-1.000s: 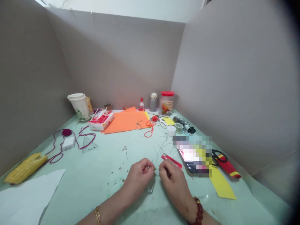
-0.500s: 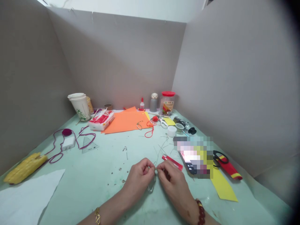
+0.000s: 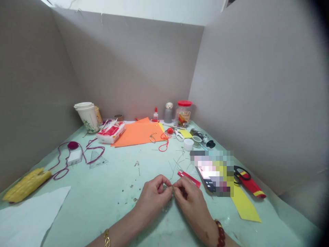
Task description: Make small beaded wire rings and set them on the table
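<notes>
Grey partitions [image 3: 133, 68] on three sides, pale green counter [image 3: 97, 192] between them; walls likely there to box the work in. White cup [image 3: 87, 118] and red-lidded jar [image 3: 183, 116] stand toward the back, presumably so the front leaves room for both forearms. Orange sheets [image 3: 138, 132] lie flat between.

Hands at near middle, drawn together; probably so fine stuff can be seen. Left hand [image 3: 156, 192]: grip pinched closed, thumb to forefinger, on a thin strand [image 3: 171, 177] that shows just above the fingertips. Right hand [image 3: 191, 195]: grip also closed at the tips, meeting the left at the same strand. Which bit each has is hidden. Fingertip pinch, I judge, because a looser hold would let it slip. Pale shiny piece [image 3: 166, 207] below the left hand, too blurred to name.

Red tube [image 3: 190, 179] just beyond the right hand, loose threads [image 3: 177, 161] past it; near enough, it seems, for quick reach. Small bits [image 3: 131, 186] scattered left. Phone [image 3: 210, 186], partly pixelated, lies right; perhaps angled for viewing.
</notes>
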The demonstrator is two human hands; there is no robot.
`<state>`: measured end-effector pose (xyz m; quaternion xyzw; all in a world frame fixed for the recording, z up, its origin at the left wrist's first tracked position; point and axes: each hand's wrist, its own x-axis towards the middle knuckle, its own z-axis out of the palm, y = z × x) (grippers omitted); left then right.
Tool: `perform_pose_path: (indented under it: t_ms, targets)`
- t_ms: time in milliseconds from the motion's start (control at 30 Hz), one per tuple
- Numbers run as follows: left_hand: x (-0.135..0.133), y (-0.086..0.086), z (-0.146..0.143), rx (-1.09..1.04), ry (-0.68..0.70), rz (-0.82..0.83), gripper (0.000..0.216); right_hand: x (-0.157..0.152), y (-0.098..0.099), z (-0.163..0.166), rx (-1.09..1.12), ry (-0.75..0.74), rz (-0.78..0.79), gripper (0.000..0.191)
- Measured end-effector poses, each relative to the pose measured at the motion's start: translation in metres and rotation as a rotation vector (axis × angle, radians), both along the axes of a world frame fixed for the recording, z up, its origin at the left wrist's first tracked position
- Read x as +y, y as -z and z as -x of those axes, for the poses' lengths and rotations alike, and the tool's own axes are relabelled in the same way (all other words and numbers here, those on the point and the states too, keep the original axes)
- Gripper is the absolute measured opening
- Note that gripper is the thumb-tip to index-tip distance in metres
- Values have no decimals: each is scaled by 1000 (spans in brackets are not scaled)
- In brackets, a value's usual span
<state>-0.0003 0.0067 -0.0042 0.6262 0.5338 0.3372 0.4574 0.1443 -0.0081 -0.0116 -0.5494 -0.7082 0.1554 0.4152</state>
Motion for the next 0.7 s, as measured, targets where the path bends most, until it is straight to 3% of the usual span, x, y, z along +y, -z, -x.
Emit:
perform_pose_path:
  t_ms: [367,700]
  targets:
    - [-2,-2,1,96,-19,-69,17,-5,0,1,-38,-42,-30,19]
    - [-9,-6,1,229,86,-185,12,-11,1,7,-157,-39,-58,20]
